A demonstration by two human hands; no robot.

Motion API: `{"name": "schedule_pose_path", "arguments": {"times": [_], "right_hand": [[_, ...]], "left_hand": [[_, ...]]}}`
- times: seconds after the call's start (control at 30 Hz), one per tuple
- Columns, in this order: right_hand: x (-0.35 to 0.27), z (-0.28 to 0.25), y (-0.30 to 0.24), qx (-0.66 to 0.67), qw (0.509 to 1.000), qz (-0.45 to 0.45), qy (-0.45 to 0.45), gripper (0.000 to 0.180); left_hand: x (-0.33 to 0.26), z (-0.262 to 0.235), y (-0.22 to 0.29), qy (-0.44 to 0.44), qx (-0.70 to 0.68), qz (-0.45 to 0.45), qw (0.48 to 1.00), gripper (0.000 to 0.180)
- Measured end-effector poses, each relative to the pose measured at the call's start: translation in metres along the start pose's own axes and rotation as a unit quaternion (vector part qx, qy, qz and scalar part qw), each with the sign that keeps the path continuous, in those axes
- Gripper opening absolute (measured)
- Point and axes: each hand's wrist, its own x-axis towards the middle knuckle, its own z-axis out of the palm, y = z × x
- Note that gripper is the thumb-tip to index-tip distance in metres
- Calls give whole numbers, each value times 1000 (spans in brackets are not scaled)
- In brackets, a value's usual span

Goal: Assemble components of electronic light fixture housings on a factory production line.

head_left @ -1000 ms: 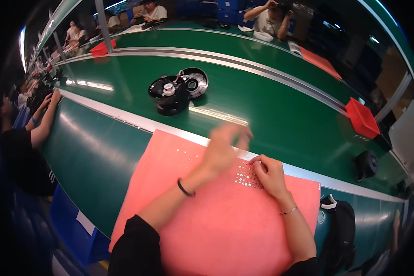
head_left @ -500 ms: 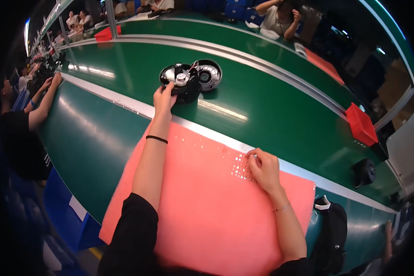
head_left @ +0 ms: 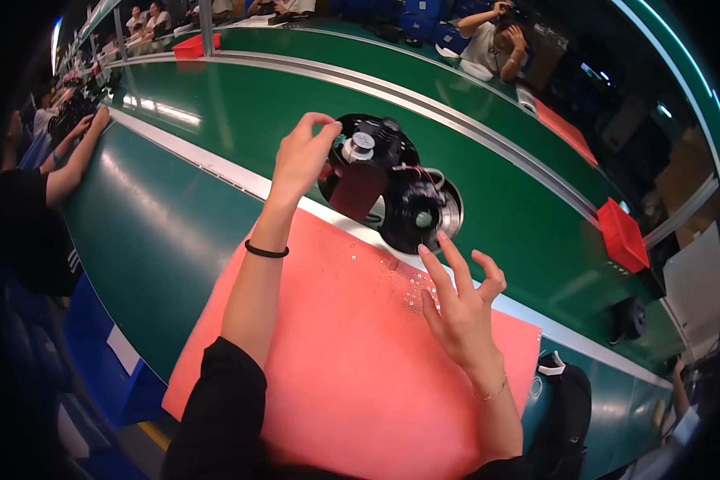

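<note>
An opened black round housing lies in two halves at the inner edge of the green belt, with wires between them. Its left half (head_left: 392, 146) carries a silver motor (head_left: 360, 146); my left hand (head_left: 302, 156) pinches its left rim between thumb and fingers. The right half (head_left: 412, 210) is a round shell with a ring-shaped opening, blurred, tilted over the metal rail. My right hand (head_left: 462, 316) has its fingers spread, the fingertips at the shell's lower edge; contact is unclear. Below them, several small shiny metal pieces (head_left: 414, 292) sit on a pink foam mat (head_left: 360, 360).
A red bin (head_left: 622, 236) and a black round part (head_left: 628, 318) are at the right of the green belt (head_left: 256, 96). A black bag-like item (head_left: 566, 408) lies right of the mat. Other people sit at the left and across the belt.
My left hand has drawn the housing nearer and to the right. The right hand has lifted off the small metal pieces and opened out toward the right shell.
</note>
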Motion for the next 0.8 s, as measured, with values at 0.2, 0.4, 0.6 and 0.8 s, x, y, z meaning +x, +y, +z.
{"name": "schedule_pose_path", "arguments": {"times": [0.2, 0.4, 0.6, 0.8], "right_hand": [[-10, -1, 10, -71, 996, -16, -57, 50], [-3, -27, -1, 77, 992, -105, -5, 32], [-11, -77, -6, 544, 819, 128, -133, 34], [-7, -70, -1, 641, 697, 224, -228, 45]], "left_hand": [[5, -6, -3, -82, -31, -5, 996, 31], [14, -31, -22, -224, -38, -95, 969, 18], [-5, 17, -34, -675, -12, 52, 736, 32], [-63, 63, -37, -834, 27, 103, 541, 24]]}}
